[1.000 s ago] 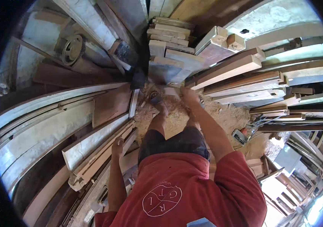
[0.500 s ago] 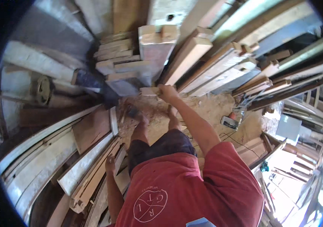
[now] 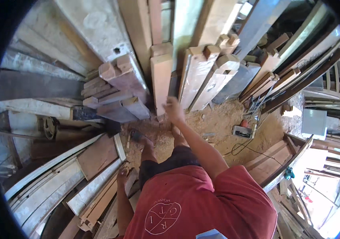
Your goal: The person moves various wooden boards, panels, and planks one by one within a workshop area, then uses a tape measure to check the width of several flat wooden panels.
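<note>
My right hand [image 3: 174, 110] is reached out ahead, its fingers curled closed beside the lower end of an upright pale plank [image 3: 162, 81]. What it grips, if anything, is hard to make out. Just left of it, close to the floor, shows the small end of a wood piece [image 3: 161, 118]. My left hand [image 3: 122, 176] hangs low at my left, fingers loosely apart, next to a stack of long boards [image 3: 98, 199]. Notched timbers [image 3: 200, 59] lean upright to the right of the plank, and a broad notched beam [image 3: 124, 73] leans to its left.
Short stacked blocks [image 3: 118, 109] stand ahead on the left. Wood shavings cover the dirt floor [image 3: 213, 119]. A small power tool [image 3: 242, 131] lies at the right, with a black cord [image 3: 239, 148] trailing. Beyond it is a wooden trough-like frame [image 3: 273, 163].
My view has turned right, so the leaning timbers shift left. The pale wood piece that jutted from my right hand no longer shows clearly there. My left hand stays low beside the boards.
</note>
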The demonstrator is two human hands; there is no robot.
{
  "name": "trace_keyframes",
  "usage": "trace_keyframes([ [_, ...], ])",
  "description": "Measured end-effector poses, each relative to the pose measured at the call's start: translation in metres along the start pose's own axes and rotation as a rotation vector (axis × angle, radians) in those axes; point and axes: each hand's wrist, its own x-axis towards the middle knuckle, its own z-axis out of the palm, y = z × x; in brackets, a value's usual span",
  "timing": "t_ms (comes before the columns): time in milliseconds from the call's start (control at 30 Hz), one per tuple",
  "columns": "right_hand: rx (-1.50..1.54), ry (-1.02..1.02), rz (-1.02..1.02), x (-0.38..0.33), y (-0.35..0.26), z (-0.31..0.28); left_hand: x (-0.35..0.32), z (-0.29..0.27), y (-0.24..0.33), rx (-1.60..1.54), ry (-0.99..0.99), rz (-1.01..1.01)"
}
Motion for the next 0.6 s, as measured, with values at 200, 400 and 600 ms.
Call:
trace_keyframes([
  [200, 0.058, 0.963, -0.356, 0.035, -0.064, -0.140, 0.002, 0.006, 0.099, -0.379, -0.019, 0.055],
  [400, 0.007, 1.133, -0.192, 0.066, -0.089, -0.183, -0.015, -0.004, 0.160, -0.242, -0.036, 0.059],
  [600, -0.018, 0.937, -0.153, 0.068, -0.077, -0.203, -0.022, 0.007, 0.127, -0.184, 0.025, 0.099],
])
